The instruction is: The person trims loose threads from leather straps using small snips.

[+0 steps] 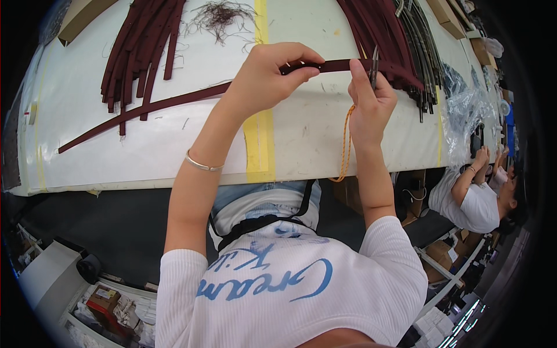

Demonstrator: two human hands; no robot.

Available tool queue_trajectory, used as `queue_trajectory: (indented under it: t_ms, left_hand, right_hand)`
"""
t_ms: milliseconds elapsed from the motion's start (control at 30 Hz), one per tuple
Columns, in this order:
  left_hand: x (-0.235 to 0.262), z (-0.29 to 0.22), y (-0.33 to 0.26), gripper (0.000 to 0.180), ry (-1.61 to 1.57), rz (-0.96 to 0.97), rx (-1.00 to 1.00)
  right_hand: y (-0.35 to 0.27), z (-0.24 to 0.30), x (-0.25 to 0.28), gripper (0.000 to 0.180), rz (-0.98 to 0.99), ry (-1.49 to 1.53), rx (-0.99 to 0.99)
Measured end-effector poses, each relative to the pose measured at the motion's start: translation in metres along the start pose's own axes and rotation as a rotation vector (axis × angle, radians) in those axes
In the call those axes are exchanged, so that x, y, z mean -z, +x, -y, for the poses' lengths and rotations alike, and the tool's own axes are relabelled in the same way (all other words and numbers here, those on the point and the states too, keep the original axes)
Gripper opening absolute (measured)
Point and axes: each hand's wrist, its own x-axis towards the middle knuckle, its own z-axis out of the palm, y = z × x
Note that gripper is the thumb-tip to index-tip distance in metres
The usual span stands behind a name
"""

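Observation:
My left hand (271,72) pinches a long dark maroon strap (174,102) that runs from the left of the white table up to my hands. My right hand (370,98) holds the same strap near its end and also grips a small dark metal tool (374,65), likely snips, pointing up. An orange cord (346,139) hangs down from my right hand past the table edge. Both hands are raised just above the table (313,133).
A pile of maroon straps (139,46) lies at the upper left, another bundle with dark straps (400,40) at the upper right. Thread scraps (220,17) lie at the top. Yellow tape (260,139) crosses the table. Another person (476,197) works at the right beside clear plastic (464,113).

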Motion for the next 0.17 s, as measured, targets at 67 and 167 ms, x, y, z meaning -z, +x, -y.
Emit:
queue_trajectory:
  t_ms: [67,167]
  left_hand:
    - [0.0011,0.0046,0.0001,0.015,0.063,0.019,-0.064]
    - [0.0012,0.0068,0.0009,0.014,0.005,-0.025,-0.152]
  right_hand:
    - [0.0012,-0.0011,0.0031,0.031,0.020,0.008,-0.032]
    - [0.0045,-0.0011,0.0053,0.034,-0.011,0.058,-0.057]
